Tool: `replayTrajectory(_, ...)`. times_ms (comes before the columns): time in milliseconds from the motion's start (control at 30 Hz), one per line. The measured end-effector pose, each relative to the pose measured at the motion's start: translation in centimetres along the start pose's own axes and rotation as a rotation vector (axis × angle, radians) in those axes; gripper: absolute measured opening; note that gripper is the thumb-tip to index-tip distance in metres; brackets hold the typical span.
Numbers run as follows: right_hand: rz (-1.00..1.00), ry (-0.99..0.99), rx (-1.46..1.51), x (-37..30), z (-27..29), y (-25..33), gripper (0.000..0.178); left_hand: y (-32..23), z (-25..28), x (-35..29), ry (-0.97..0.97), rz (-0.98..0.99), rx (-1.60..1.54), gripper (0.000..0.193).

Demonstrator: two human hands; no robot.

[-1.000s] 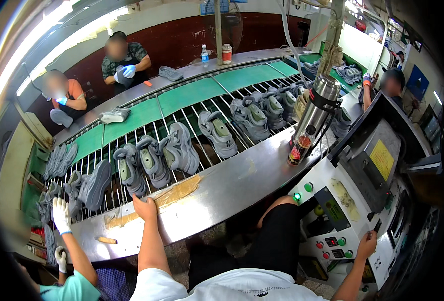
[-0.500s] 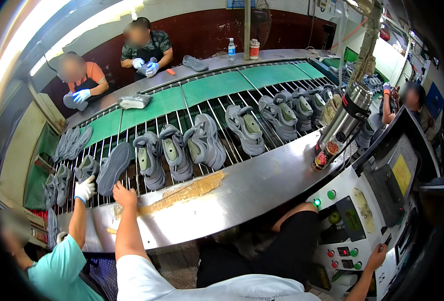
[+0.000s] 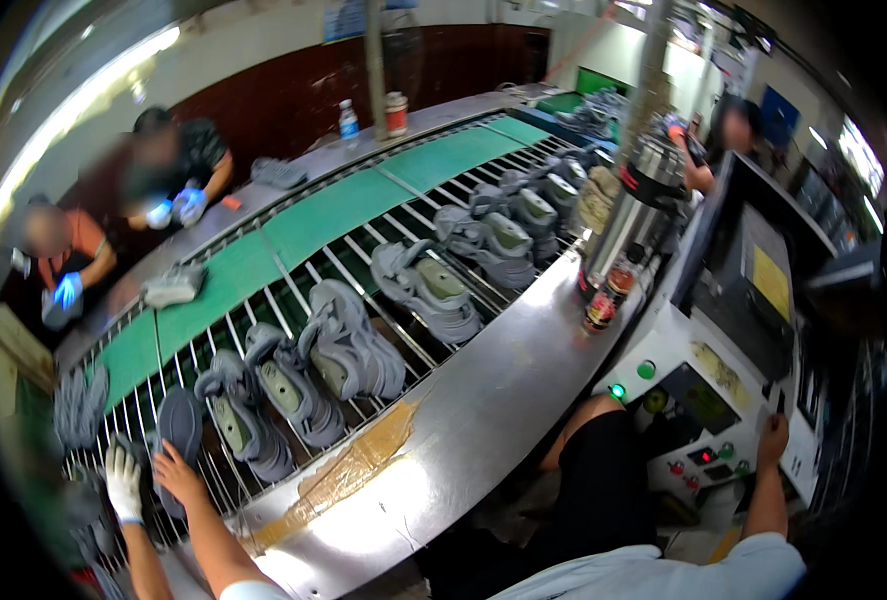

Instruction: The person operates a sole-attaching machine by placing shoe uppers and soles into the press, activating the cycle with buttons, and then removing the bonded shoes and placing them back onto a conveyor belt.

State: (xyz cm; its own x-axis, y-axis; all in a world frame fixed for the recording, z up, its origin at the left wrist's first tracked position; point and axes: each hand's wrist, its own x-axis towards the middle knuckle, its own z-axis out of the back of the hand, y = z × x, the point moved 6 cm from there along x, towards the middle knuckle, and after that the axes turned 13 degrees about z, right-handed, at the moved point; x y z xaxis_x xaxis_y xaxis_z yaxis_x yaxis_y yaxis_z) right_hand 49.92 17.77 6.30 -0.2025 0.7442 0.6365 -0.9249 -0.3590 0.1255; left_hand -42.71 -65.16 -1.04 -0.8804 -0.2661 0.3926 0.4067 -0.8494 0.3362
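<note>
"What's beside the steel flask?"
"A small, reddish bottle."
"And on the far side?"
"A water bottle and a red-and-white container, with a post between them."

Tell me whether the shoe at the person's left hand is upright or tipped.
Tipped: the shoe shows its flat sole, with the left hand against it.

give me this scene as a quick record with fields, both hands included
left hand: fingers on a shoe, sole showing
right hand: at a dark handle on the machine; grip unclear
nearest co-worker: white-gloved hand, left of the left hand
rack: metal bars, grey shoes along it
near ledge: flask, bottle, brown tape
far side: two people, gloved
</note>
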Motion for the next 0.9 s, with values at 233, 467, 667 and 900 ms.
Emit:
replayTrajectory(233, -0.117, -0.035, 0.127, 1.2, 1.1, 6.5, 0.013, 5.5, 11.9, 3.2, 0.129, 0.057, -0.444, 0.070)
replayTrajectory(467, -0.110, 0.017, 0.306, 2.6, 1.4, 8.0, 0.011, 5.7, 21.2, -7.6, 0.476, 0.187, -1.026, 0.057)
replayTrajectory(667, -0.213, 0.010, 0.264, 1.7, 4.1, 4.7, 0.011, -9.2, 28.6, -29.2, 1.199, 0.179, -1.964, 0.049)
replayTrajectory(900, -0.228, -0.057, 1.160, 0.6, 5.7, 12.6, 0.019, -15.0, 40.7, -50.4, 2.395, 0.132, -2.278, 0.042)
